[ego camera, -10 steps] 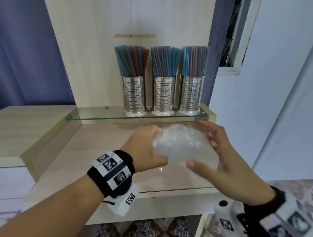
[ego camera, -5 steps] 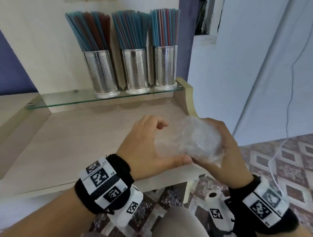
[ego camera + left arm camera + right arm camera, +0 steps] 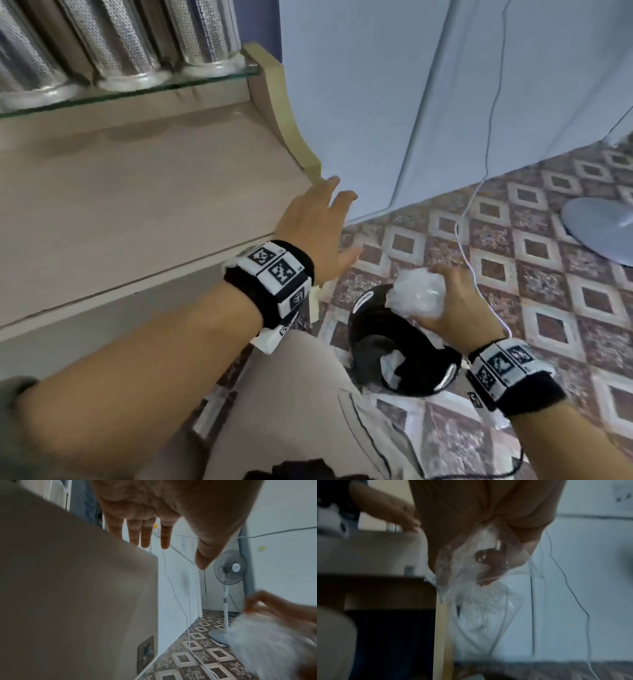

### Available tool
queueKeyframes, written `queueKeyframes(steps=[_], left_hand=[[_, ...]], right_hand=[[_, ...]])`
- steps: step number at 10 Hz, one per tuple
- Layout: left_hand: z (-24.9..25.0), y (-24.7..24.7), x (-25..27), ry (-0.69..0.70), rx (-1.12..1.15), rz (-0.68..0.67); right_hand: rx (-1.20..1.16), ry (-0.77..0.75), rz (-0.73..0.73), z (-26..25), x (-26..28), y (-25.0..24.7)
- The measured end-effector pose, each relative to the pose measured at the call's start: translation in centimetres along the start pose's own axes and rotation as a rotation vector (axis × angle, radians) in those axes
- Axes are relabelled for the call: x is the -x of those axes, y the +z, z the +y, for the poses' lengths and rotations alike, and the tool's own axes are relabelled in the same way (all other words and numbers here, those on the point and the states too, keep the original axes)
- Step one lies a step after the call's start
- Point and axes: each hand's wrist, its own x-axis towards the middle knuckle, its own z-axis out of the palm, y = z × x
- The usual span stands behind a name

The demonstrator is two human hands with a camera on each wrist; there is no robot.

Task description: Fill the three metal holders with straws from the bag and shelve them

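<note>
Three perforated metal holders (image 3: 120,37) stand side by side on the glass shelf (image 3: 205,79) at the top left; only their lower parts show. My right hand (image 3: 445,301) grips the crumpled clear plastic bag (image 3: 416,296) and holds it just above a black bin (image 3: 394,346) on the floor. The bag (image 3: 481,588) hangs from the curled fingers in the right wrist view. My left hand (image 3: 322,226) hovers open by the desk's right front corner, fingers (image 3: 145,534) straight and holding nothing.
The wooden desk (image 3: 120,205) fills the left. A white cable (image 3: 479,192) trails down the pale wall onto the patterned tile floor (image 3: 548,274). A standing fan (image 3: 229,568) has its round base (image 3: 603,226) at the right. My leg is below.
The view swung down and right. My left hand let go of the bag and opened. My right hand carried the crumpled bag down off the desk to above the black bin.
</note>
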Motion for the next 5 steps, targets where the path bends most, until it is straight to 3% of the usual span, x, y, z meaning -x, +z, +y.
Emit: queueKeyframes(steps=[2,3,5], left_hand=[[0.4,2.8,-1.3,-0.069,-0.282,0.003],[0.5,3.4,-1.6,-0.070,-0.293,0.048],[0.2,4.2,-1.5,-0.042,-0.339,0.057]], right_hand=[[0.195,0.105,-0.092,6.0,0.5,6.9],[0.222,0.148,-0.156,8.1,-0.6,10.5],[0.187,0.472,-0.624,12.9,-2.5,17.6]])
